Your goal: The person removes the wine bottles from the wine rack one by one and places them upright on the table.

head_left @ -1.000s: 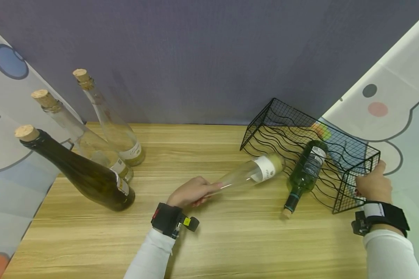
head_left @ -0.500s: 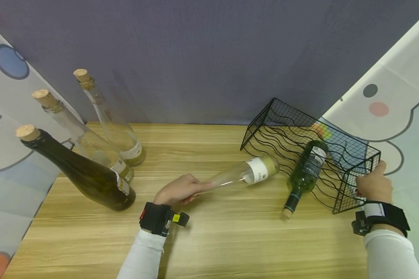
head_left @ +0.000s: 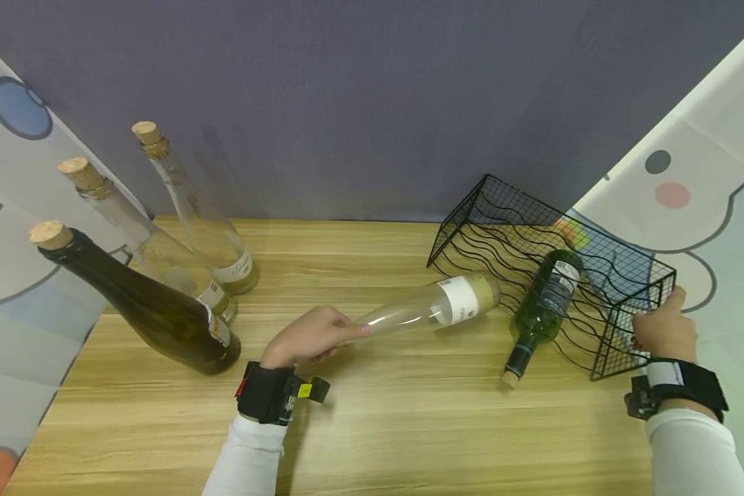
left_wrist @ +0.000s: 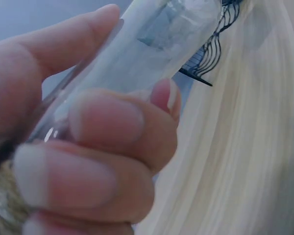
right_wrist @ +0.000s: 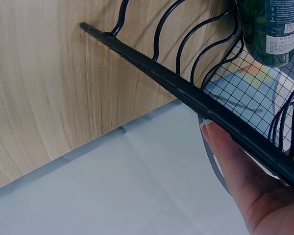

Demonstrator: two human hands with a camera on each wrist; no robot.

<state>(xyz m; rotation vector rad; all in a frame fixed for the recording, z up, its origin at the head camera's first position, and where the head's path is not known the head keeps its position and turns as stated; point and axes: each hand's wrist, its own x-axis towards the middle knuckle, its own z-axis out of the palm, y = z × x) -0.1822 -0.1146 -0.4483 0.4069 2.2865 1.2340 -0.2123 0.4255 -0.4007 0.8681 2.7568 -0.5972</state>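
Gripping the neck of a slender clear glass bottle with a white label [head_left: 432, 308] in the left hand [head_left: 313, 334], with fingers curled snugly round the glass, as seen close up at the left wrist. Slanting away from that hand, base foremost, to the near left edge of a black wire rack with wavy bars [head_left: 626, 324]; cannot tell whether touching the wires.

Grasping the rack at its right end panel with the right hand [head_left: 663, 327], closed about the frame. Note, at the right wrist, one digit pressed against a thick black rod; cannot tell how the partly hidden fingers lie.

Note also, within the rack, a green glass bottle with a dark label [head_left: 548, 296], lying across the wavy bars with its corked neck projecting over the front edge toward the person.

Compare, well apart at the left, three corked bottles standing close together: a dark olive glass bottle [head_left: 151, 310] nearest, then a clear glass bottle [head_left: 169, 265], then a second clear glass bottle [head_left: 211, 238] farthest back. Resting, together with the rack, on a pale wood-grain table [head_left: 409, 434], before a plain grey-blue backdrop [head_left: 347, 110].
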